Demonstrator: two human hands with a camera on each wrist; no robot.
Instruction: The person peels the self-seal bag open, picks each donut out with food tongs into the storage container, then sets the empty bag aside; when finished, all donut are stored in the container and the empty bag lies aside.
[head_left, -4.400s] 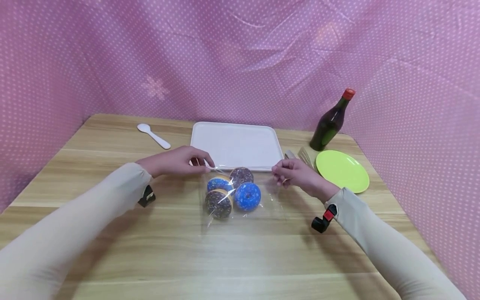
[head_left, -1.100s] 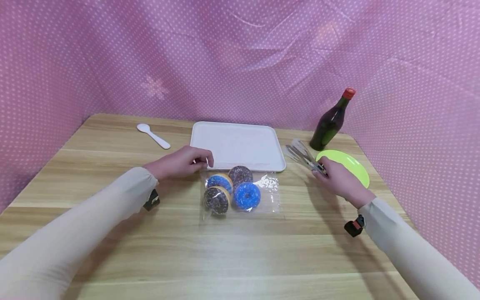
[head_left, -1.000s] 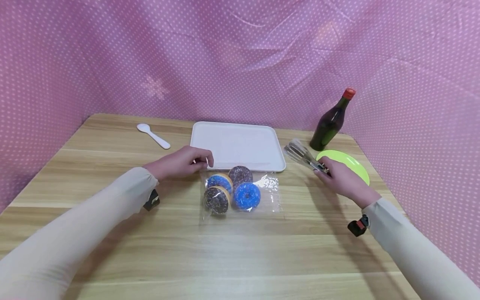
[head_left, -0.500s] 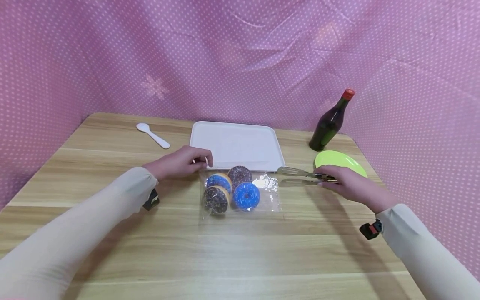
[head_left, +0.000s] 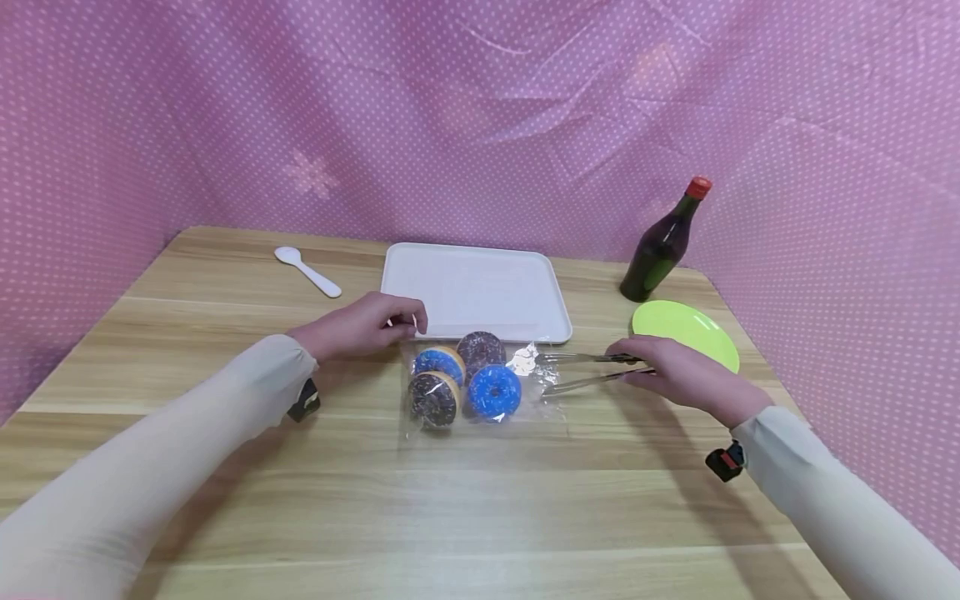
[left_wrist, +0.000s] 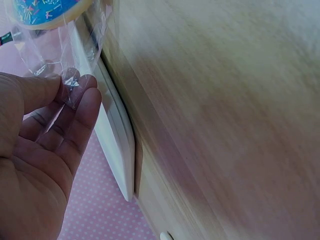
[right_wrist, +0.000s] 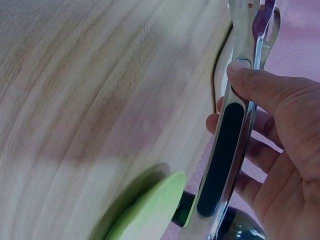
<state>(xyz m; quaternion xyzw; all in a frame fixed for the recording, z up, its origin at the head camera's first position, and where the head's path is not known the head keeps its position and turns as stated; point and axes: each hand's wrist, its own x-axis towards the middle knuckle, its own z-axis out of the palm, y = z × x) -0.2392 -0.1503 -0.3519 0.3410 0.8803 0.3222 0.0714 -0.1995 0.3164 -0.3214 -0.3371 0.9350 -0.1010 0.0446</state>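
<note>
A clear plastic bag (head_left: 536, 408) with several donuts inside lies in front of the tray. Two donuts have blue icing, like the front blue donut (head_left: 496, 392); the others, such as the dark brown donut (head_left: 433, 400), carry sprinkles too. My left hand (head_left: 367, 323) pinches the bag's upper left corner between thumb and fingertips, close up in the left wrist view. Metal tongs (right_wrist: 222, 160) with black handle inlays are in my right hand (head_left: 686, 375), thumb on one arm and fingers on the other. Their arms are spread, and the tips overlap the bag's right end.
A white tray (head_left: 476, 292) sits behind the bag. To the right are a lime green plate (head_left: 697, 329) and a dark bottle with a red cap (head_left: 660, 242). A white spoon (head_left: 307, 271) lies at the back left. Pink dotted cloth (head_left: 480, 125) surrounds the table.
My right hand has let go of the bag's right corner, picked up the tongs beside the tray and swung their tips left to the bag. The left hand stays at its corner.
</note>
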